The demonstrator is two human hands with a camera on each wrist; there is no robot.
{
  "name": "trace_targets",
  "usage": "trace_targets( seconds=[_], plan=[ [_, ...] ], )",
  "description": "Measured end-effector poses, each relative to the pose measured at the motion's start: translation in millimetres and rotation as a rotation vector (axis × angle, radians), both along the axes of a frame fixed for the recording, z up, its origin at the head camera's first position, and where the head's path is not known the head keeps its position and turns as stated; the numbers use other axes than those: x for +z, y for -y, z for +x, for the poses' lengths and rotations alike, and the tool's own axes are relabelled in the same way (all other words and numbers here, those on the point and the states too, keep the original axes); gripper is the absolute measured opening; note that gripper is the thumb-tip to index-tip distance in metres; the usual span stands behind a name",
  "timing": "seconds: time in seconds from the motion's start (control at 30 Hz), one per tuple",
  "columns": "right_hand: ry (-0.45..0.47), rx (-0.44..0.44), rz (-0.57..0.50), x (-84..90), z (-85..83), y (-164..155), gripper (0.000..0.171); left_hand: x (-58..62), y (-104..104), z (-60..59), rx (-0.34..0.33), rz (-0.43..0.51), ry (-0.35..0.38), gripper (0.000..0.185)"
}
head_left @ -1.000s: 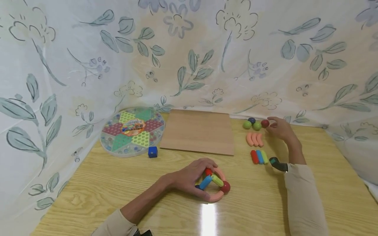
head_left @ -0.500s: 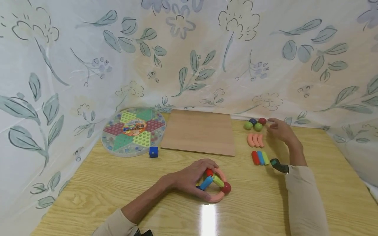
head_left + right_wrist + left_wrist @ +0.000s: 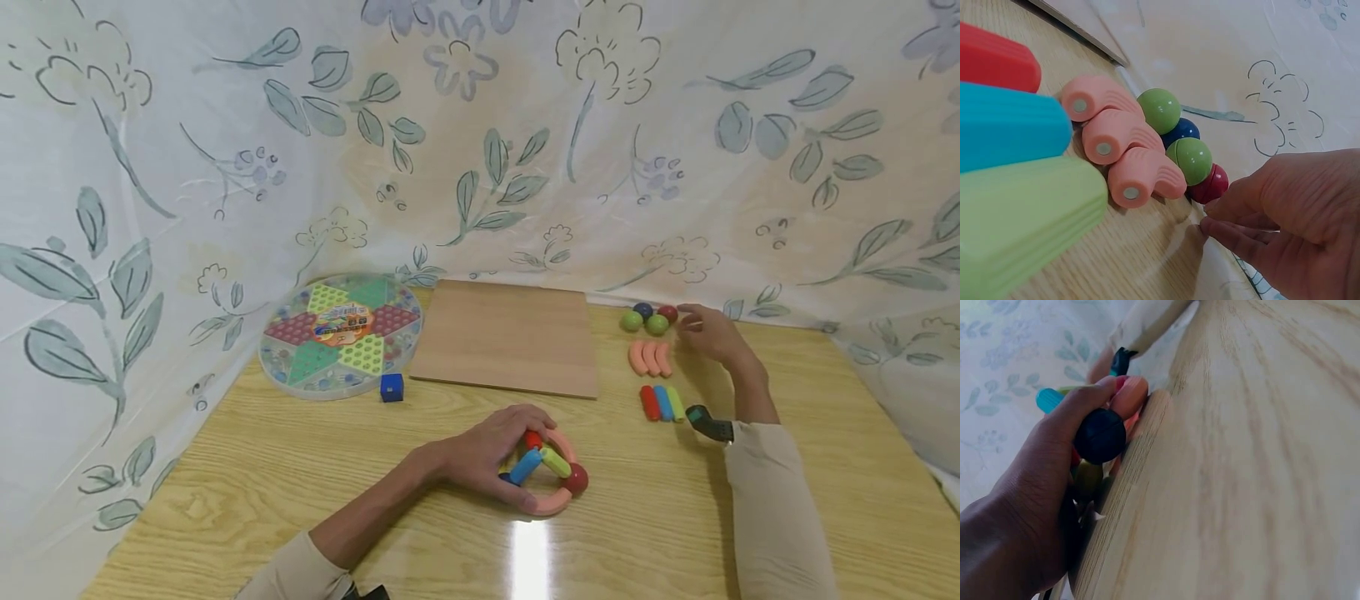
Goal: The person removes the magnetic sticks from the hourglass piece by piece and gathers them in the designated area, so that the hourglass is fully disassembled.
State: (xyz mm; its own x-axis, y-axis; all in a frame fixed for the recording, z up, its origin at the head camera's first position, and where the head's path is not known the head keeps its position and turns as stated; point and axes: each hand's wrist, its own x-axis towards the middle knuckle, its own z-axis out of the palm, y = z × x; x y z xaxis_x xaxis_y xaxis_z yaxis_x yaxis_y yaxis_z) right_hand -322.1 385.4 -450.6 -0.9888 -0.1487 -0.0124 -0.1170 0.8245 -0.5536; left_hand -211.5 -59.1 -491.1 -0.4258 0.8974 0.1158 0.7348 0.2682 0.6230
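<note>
Left hand point(image 3: 480, 458) fingers curled gripping toy ring point(image 3: 551, 475) | right hand point(image 3: 708, 333) fingertips loosely together, touching red ball point(image 3: 667, 313)

A ring-shaped assembly point(image 3: 546, 475) of pink curved pieces, blue and green sticks and red balls lies near on the table, held; a red ball point(image 3: 667, 314) sits far right beside two green balls point(image 3: 644, 322), touching fingertips.
</note>
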Motion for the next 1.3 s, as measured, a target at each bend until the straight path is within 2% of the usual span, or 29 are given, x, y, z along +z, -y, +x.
trace_targets(
  seconds=[0.5, 0.63, 0.83, 1.0, 1.17, 1.3],
  plan=[
    [0.068, -0.033, -0.053, 0.4, -1.3, -1, 0.058, -2.0, 0, -0.2, -0.002, -0.010, 0.001, 0.077],
    [0.094, -0.032, -0.041, 7.2, -0.7, 0, 0.061, -1.6, 0, -0.2, 0.001, -0.013, 0.008, 0.077],
    [0.025, -0.003, 0.036, 31.0, 4.3, 6, 0.061, -1.0, 0, -1.1, 0.005, 0.007, 0.000, 0.078],
    [0.017, 0.003, 0.060, 48.9, 9.6, 11, 0.060, -0.3, 0, -2.0, 0.009, 0.009, 0.020, 0.080],
    [0.027, -0.001, 0.092, 54.5, 11.4, 9, 0.059, -0.3, 0, -1.5, 0.002, 0.013, 0.010, 0.078],
    [0.048, -0.001, 0.110, 47.9, 10.6, 6, 0.057, -0.2, -1, -0.7, 0.001, 0.013, 0.002, 0.076]
  ],
)
